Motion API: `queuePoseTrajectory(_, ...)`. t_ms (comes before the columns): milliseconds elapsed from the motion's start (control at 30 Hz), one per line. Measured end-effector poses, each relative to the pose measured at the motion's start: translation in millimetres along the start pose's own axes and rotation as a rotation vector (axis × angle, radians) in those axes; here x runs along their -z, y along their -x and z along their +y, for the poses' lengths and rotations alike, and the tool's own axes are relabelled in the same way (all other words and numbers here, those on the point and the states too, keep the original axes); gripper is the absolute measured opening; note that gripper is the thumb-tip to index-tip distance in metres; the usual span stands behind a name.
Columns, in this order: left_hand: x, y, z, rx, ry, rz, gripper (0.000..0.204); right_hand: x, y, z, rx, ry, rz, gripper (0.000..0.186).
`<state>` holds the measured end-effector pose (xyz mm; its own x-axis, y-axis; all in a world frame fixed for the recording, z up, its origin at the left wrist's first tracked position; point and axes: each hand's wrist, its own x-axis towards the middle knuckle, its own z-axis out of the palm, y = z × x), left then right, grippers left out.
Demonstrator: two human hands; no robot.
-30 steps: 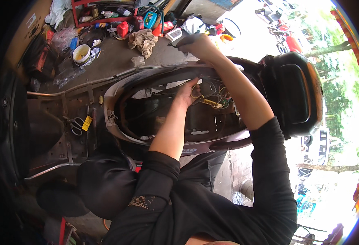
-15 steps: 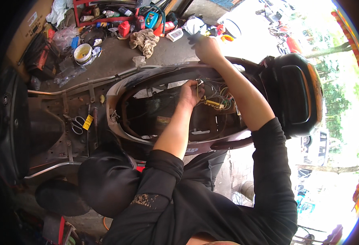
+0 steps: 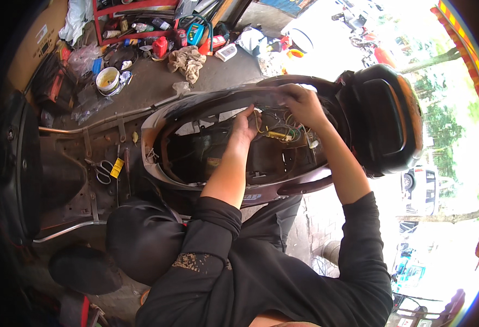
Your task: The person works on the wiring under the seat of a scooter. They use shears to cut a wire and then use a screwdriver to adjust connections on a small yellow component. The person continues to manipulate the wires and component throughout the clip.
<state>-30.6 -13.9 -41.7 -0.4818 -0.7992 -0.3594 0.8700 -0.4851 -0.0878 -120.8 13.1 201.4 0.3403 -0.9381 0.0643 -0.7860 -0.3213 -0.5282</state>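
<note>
A scooter lies across my view, its body open in the middle where the seat would sit. Inside that opening my left hand is closed round a thin wire of the loose wiring, which is partly wrapped in yellow. My right hand is over the far right rim of the opening, just right of the left one, fingers bent together above the wires. What those fingers hold, if anything, is too small to make out. A white connector hangs among the wires below my right wrist.
Scissors and a yellow-tagged tool lie on the scooter's footboard. A black top box sits at its right end. Along the far side stand a white bucket, a crumpled rag and a red shelf with bottles.
My right hand has come down from beyond the scooter's far side to the wires at the opening. My left hand has shifted slightly left, still on the wire. The view has tilted a little.
</note>
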Motion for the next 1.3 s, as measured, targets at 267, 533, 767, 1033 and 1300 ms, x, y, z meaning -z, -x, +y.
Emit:
queuePoseTrajectory(267,5.2,-17.3,5.6,-0.032,0.069,0.059,0.015,47.2,71.1,21.8,-0.153,-0.257,0.183,0.029)
queuePoseTrajectory(533,-14.8,0.4,-18.2,-0.126,-0.022,0.308,0.016,42.3,157.4,41.4,-0.333,-0.343,0.354,0.025)
queuePoseTrajectory(767,-1.3,0.3,1.7,-0.148,0.040,0.407,0.020,27.9,174.2,48.5,-0.232,-0.368,0.420,0.024)
queuePoseTrajectory(1033,-22.0,20.2,6.1,-0.202,-0.127,0.380,0.034,-5.7,184.5,65.5,-0.166,-0.171,0.419,0.021)
queuePoseTrajectory(1300,-77.5,93.5,76.6,-0.203,-0.283,-0.098,0.024,-21.4,178.3,54.1,0.037,-0.052,0.374,0.021)
